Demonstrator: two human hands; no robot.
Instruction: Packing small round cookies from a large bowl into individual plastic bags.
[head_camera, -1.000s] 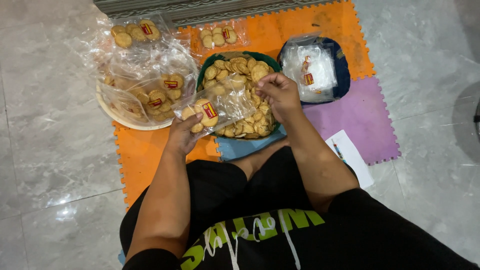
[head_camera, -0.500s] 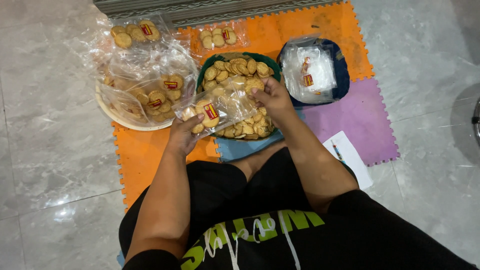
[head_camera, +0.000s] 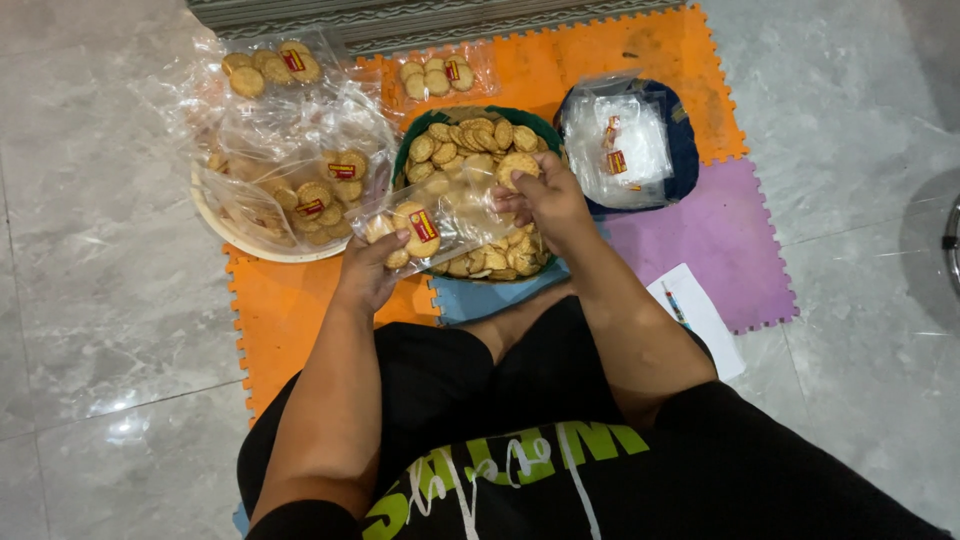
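- Across the grey tile floor, orange and purple foam mats (head_camera: 290, 320) make the work patch, with the seated person's legs at the near edge
- At the left on the mats, a pale round tray (head_camera: 235, 242) is heaped with clear packs of biscuits, each with a small red-and-yellow label; two more filled packs (head_camera: 270, 65) lie beyond it
- Straight ahead sits a green bowl (head_camera: 408, 150) full of loose round biscuits, and just to its right a dark blue bowl (head_camera: 683, 150) holds a stack of empty clear bags
- Over the green bowl's near side, the left hand (head_camera: 370, 270) is closed around the bottom end of a clear bag (head_camera: 450, 215) that already has a few biscuits and a label inside
- At the other end of that bag, the right hand (head_camera: 550, 200) is curled with its fingertips pinching a single biscuit (head_camera: 518, 165), touching the bag's mouth
- Judged from this, the step in hand is loading the bag from the bowl, one biscuit at the opening
- A next move would call for the left hand to keep the bag steady and its mouth slack enough, while the right eases the biscuit in flat so the thin film does not snag or tear
- The bag lies between the two hands, just above the loose biscuits
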